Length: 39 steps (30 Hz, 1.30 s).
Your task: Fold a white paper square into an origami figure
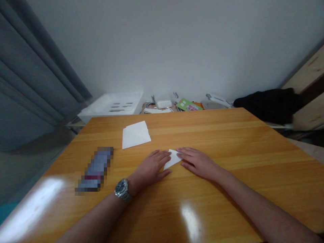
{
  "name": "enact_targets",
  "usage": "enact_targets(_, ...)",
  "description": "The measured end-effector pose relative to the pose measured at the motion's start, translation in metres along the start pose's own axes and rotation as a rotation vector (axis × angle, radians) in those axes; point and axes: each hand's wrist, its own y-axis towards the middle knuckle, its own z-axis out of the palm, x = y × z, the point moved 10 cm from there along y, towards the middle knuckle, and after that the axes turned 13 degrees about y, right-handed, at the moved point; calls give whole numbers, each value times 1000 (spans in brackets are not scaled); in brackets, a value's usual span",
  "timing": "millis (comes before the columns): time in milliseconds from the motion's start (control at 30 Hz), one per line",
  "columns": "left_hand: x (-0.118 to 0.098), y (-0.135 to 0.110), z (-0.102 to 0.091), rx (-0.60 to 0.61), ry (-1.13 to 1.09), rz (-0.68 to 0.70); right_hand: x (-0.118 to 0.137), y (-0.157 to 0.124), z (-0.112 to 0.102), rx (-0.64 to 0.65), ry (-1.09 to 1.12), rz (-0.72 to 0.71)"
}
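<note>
A small folded white paper (172,158) lies on the wooden table (227,141), between my two hands. My left hand (152,167), with a wristwatch (122,190) on its wrist, lies flat with its fingers stretched onto the paper's left edge. My right hand (196,161) rests flat as well, fingertips pressing on the paper's right side. A larger folded white sheet (135,134) lies farther back to the left, untouched.
A pixelated dark object (95,170) sits on the table at the left. Behind the table stand a white tray (111,105), cables and small items (162,105), a green booklet (188,105) and a black cloth (268,103). Grey curtains (30,84) hang at left.
</note>
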Motion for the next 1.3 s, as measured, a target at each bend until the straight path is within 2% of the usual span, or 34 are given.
enact_targets(300, 2, 3, 0, -87, 13, -33, 8, 3, 1, -32, 67, -92)
enact_targets(1033, 3, 2, 4, -93, 24, -36, -2, 5, -4, -76, 177, -47)
enact_targets(1300, 2, 5, -2, -109, 34, -54, -6, 5, -8, -159, 218, 13)
